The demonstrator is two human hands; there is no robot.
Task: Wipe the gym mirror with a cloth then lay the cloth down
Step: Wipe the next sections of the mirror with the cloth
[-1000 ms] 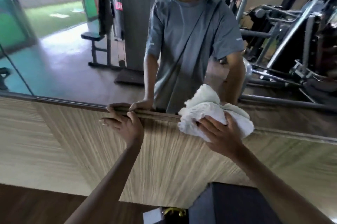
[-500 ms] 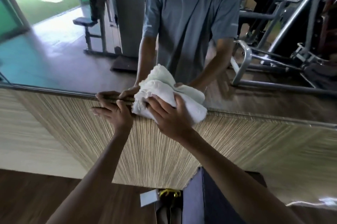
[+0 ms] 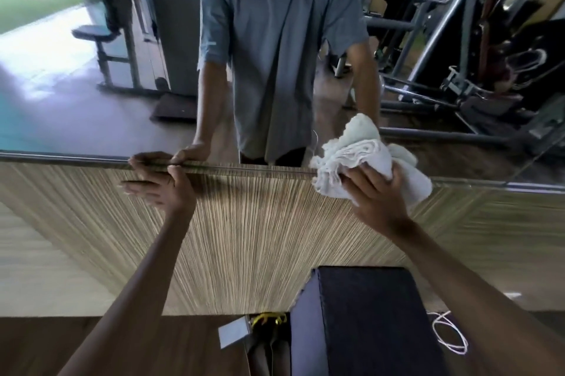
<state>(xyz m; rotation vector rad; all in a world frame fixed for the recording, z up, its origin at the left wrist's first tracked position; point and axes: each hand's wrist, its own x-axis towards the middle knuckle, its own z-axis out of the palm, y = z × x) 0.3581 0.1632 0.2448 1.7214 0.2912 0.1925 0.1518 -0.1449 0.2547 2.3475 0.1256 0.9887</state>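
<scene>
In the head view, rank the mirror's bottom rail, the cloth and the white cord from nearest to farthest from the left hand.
1. Rail: under the left hand's fingers.
2. Cloth: to the right along the rail, held by the right hand.
3. White cord: on the floor, far lower right.

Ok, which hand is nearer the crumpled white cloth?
Right. The right hand grips the crumpled white cloth at the mirror's edge; the left hand rests on that edge farther left.
</scene>
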